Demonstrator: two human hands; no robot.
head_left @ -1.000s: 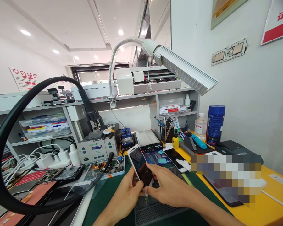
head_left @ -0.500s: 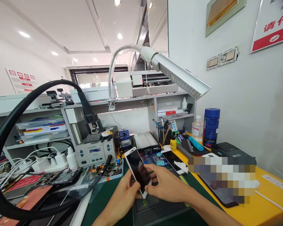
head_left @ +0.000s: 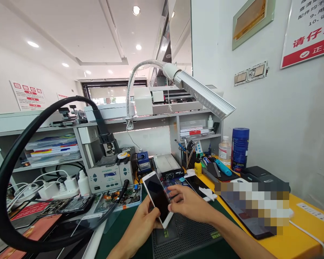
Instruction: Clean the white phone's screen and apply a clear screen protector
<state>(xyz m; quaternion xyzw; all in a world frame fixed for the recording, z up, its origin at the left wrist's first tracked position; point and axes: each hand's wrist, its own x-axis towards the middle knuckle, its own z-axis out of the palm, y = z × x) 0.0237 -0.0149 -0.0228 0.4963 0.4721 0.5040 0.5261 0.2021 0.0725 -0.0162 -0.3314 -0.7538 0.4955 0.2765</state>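
Two hands of yours meet over the desk's near edge around one white-framed smartphone [head_left: 157, 196], held above the perforated mat [head_left: 186, 237] with its dark screen up and its top end leaning toward the back left. Your left hand [head_left: 143, 219] is clamped on the phone's lower left side, thumb pressed over the front border and the other fingers tucked behind. Your right hand [head_left: 193, 205] is at the phone's right edge, its thumb and fingers apart and lightly curled; you cannot tell from this view whether the thumb tip touches the frame.

Beneath the perforated mat lies a green mat [head_left: 117, 228]. Just beyond your right hand, a second white smartphone [head_left: 196, 183] lies flat, with a crumpled white piece [head_left: 207, 193] on its lower end. To the left of the phone you hold, a clear tray of small parts [head_left: 136, 196] sits in front of the hot-air rework station [head_left: 108, 177]. A flat-topped black box [head_left: 169, 174] stands toward the desk's back edge, with a yellow bottle [head_left: 198, 168] to its right. Near the back right corner, a blue can [head_left: 240, 149] stands beside a clear bottle [head_left: 225, 149]. Toward the right edge, a dark phone [head_left: 233, 205] lies on the yellow surface, partly blurred out.
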